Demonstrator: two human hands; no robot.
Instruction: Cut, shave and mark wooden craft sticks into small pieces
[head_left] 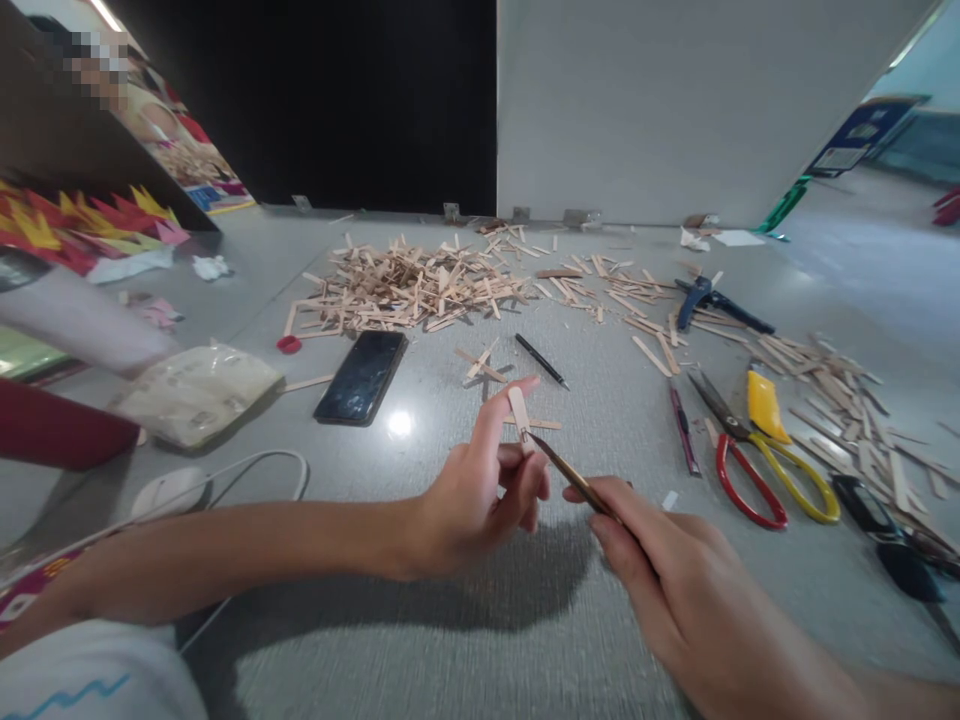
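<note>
My left hand (480, 490) pinches a short piece of craft stick (519, 412) with one rounded end, held up at a tilt above the table. A small dark mark shows low on the piece. In my right hand (667, 570) is a slim tool (574, 473) with a dark pointed tip and a brass-coloured shaft; its exact kind cannot be made out. The tip meets the piece by the dark mark. Just beyond the hands lie a small crossed figure of sticks (484, 362), another stick (551, 425) and a black pen (541, 360).
A heap of cut sticks (412, 285) spreads before the upright panels (622, 110). Left are a phone (361, 377), a plastic packet (202, 392) and a white cable (300, 470). Right lie scissors (739, 430), a yellow-handled cutter (766, 405), blue pliers (697, 300) and more sticks (847, 400).
</note>
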